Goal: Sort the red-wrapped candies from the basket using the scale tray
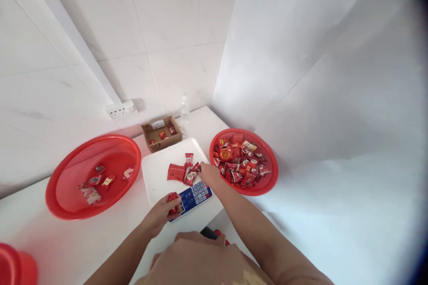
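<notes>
White counter: left hand [163, 212] grip pinches a red packet [172, 197]; right hand [209, 173] grip pinches another packet [196, 168].

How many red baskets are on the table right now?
2: one red basket left of the scale, holding few packets; another right of it, piled with packets. A cut-off red object sits bottom-left.

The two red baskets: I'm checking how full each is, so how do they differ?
The left basket holds only a few packets, so its mesh bottom shows; the right basket is heaped with red packets that hide its bottom. The left basket looks larger and lies left of the scale; the right basket lies right of it, next to the right hand. Both are round, red and shallow.
</notes>
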### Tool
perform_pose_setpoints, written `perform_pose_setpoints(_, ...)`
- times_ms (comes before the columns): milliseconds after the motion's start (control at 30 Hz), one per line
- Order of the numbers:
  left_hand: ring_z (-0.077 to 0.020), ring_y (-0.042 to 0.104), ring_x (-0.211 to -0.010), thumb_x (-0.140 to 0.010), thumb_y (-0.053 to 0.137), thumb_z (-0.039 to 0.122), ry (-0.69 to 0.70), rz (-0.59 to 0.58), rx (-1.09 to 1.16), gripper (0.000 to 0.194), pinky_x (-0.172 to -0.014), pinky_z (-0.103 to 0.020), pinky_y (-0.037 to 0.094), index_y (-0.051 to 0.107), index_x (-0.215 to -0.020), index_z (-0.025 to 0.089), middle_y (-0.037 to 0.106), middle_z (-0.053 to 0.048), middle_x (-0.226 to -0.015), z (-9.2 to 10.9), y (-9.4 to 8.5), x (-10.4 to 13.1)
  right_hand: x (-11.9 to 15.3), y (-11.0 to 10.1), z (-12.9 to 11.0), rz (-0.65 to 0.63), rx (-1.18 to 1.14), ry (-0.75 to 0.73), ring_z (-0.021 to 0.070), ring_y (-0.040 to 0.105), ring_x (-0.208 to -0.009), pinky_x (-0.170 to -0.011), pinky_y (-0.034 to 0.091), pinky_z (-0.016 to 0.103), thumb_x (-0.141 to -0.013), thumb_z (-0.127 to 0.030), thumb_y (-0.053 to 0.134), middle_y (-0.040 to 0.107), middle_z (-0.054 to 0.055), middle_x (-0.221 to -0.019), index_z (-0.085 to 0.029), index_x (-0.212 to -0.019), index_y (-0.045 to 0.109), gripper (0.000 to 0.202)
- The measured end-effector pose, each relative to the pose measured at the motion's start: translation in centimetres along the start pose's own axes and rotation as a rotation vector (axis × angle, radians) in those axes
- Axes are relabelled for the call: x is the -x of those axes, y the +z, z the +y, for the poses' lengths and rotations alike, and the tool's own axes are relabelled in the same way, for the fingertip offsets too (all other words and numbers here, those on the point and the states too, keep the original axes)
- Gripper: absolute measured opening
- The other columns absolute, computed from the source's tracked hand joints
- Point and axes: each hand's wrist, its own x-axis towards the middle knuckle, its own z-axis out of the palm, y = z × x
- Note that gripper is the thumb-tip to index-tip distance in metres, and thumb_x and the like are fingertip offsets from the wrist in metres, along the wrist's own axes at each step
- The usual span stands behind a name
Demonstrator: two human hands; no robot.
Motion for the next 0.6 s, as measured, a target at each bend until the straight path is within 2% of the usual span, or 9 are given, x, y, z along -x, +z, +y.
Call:
perform_pose_setpoints(133, -0.0113, 0.056, -0.069, -0.065, 0.076, 0.04, -0.009, 0.015, 0.051, 0.034, -0.072, -0.027, 0.05, 0.057, -0.081, 0.018, 0.057, 0.001, -0.07, 0.9, 0.1, -0.1, 0.9, -1.6, 2.6, 0.088, -0.117, 0.076, 0.0215, 0.063, -0.095, -0.073, 0.042, 0.028, -0.088, -0.037, 0.045, 0.067, 0.008, -0.102, -0.022, -0.108, 0.054, 0.027)
perform_pose_setpoints(267, -0.012, 0.058, -0.073, -0.07, 0.074, 0.037, -0.004, 0.002, 0.07, 0.03, -0.075, -0.027, 0.052, 0.059, -0.088, 0.018, 0.06, 0.0, -0.073, 1.6, -0.2, -0.1, 3.1, -3.3, 8.1, 0.228, -0.206, 0.237, 0.0238, 0.063, -0.095, -0.074, 0.042, 0.03, -0.088, -0.042, 0.043, 0.067, 0.008, -0.104, -0.022, -0.115, 0.053, 0.035)
perform_pose_setpoints(400, -0.0113, 0.059, -0.071, -0.074, 0.071, 0.032, -0.022, 0.02, 0.08, 0.025, -0.074, -0.025, 0.052, 0.059, -0.091, 0.018, 0.06, 0.0, -0.071, 1.6, -0.7, -0.3, 5.0, -3.0, 12.7, 0.213, -0.246, 0.397, 0.0282, 0.061, -0.1, -0.08, 0.043, 0.037, -0.087, -0.04, 0.044, 0.064, 0.013, -0.113, -0.02, -0.133, 0.041, 0.05)
perform_pose_setpoints(500, -0.0124, 0.061, -0.074, -0.076, 0.068, 0.029, -0.033, 0.018, 0.083, 0.021, -0.077, -0.027, 0.053, 0.058, -0.091, 0.017, 0.062, -0.002, -0.073, 1.6, -0.6, -0.7, 5.1, -1.8, 13.6, 0.27, -0.399, 0.396, 0.0273, 0.059, -0.106, -0.088, 0.042, 0.04, -0.088, -0.035, 0.041, 0.058, 0.014, -0.124, -0.018, -0.139, 0.033, 0.054)
perform_pose_setpoints(600, -0.0138, 0.062, -0.078, -0.079, 0.065, 0.026, -0.045, 0.019, 0.095, 0.018, -0.079, -0.029, 0.054, 0.058, -0.093, 0.017, 0.064, -0.004, -0.079, 1.7, 0.0, -1.3, 4.0, -0.9, 12.6, 0.363, -0.627, 0.312, 0.0236, 0.056, -0.111, -0.095, 0.041, 0.038, -0.085, -0.032, 0.042, 0.056, 0.012, -0.127, -0.018, -0.133, 0.043, 0.049)
